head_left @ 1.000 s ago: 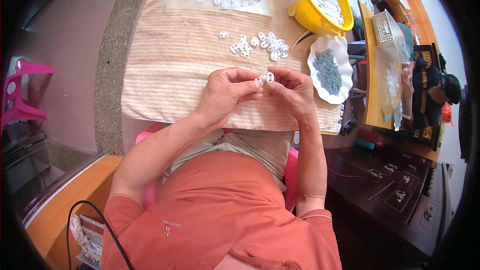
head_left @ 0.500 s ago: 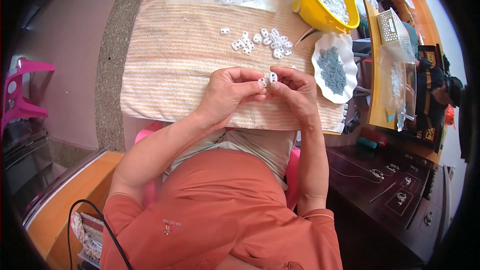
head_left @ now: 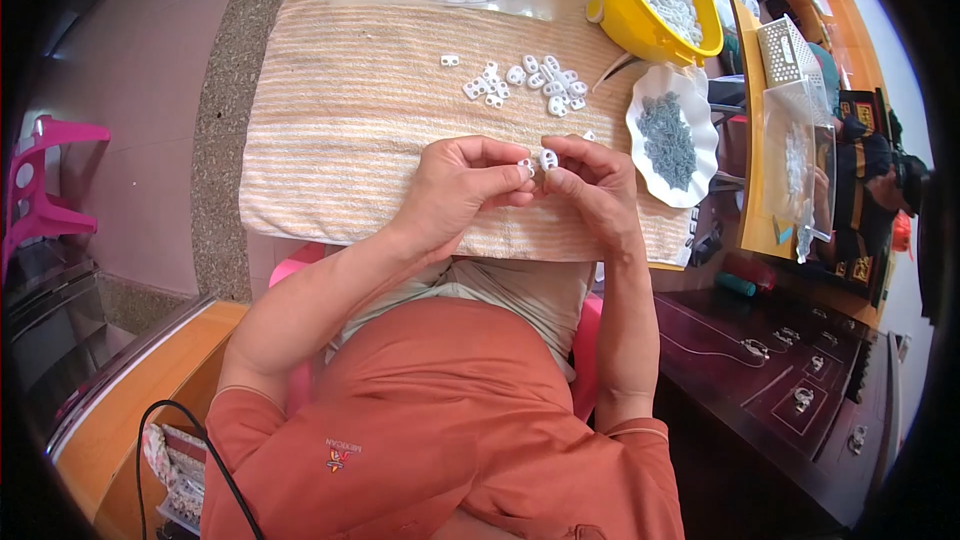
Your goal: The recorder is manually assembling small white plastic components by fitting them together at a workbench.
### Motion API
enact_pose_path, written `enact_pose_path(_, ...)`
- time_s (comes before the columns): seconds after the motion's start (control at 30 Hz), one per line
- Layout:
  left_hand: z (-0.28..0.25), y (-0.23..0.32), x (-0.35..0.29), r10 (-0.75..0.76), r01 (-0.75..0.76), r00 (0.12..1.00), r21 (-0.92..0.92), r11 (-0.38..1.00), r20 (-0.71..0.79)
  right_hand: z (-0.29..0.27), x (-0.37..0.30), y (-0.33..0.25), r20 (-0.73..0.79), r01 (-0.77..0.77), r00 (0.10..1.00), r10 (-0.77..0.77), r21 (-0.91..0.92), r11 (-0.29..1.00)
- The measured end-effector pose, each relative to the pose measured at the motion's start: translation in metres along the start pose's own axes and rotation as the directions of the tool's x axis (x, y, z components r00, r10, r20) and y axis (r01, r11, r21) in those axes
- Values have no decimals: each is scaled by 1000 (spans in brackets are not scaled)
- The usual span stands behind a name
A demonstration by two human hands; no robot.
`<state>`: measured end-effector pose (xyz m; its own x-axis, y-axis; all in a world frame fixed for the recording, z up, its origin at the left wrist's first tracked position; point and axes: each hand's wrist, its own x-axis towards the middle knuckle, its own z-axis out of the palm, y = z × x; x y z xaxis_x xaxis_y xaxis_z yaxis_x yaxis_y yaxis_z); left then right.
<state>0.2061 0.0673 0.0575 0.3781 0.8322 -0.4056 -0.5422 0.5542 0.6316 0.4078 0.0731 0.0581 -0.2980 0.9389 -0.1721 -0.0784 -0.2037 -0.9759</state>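
Observation:
Over the near part of a striped towel (head_left: 360, 130), my left hand (head_left: 465, 185) pinches a small white plastic piece with holes (head_left: 526, 167) between thumb and fingertips. Right beside it, my right hand (head_left: 597, 185) grips a white oval two-hole plastic piece (head_left: 548, 160), held upright with its holes facing me. The two pieces are close together; I cannot tell whether they touch. Beyond my hands lie a small pile of squarish white pieces (head_left: 488, 86) and a pile of oval white pieces (head_left: 552, 82). One lone white piece (head_left: 450, 60) sits to their left.
A clear plastic bin (head_left: 570, 2) of white pieces stands at the far edge. Next to it is a yellow basin (head_left: 625, 38) holding more. A white scalloped dish (head_left: 705, 130) of small grey parts sits at the right. Another person (head_left: 870, 175) works at a table further right.
Both hands stay nearly in place, still pinching their pieces. The oval piece in my right hand has shifted slightly and shows its holes a bit more.

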Motion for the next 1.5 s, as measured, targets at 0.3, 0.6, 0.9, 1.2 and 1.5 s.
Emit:
enact_pose_path(0.3, -1, -1, 0, -6, 6, 1000, -10, 1000, 7, 4, 0, -4, 23, -5, 1000, 4, 44, 999)
enact_pose_path(0.6, -1, -2, 1, -13, 13, 1000, 4, 1000, 5, 5, 1, -2, 24, 4, 1000, -5, 67, 998)
enact_pose_path(0.9, -1, -1, 2, -10, 10, 999, 21, 1000, 32, 4, 2, 1, 55, 26, 998, -26, 5, 1000)
enact_pose_path(1.2, -1, -1, 0, -26, 26, 999, 17, 1000, 42, 8, -2, -3, 28, -21, 999, 18, 90, 996)
enact_pose_path(1.5, -2, -1, 3, -66, 72, 993, -57, 996, 100, 6, -4, -2, 26, 0, 1000, -4, 159, 987)
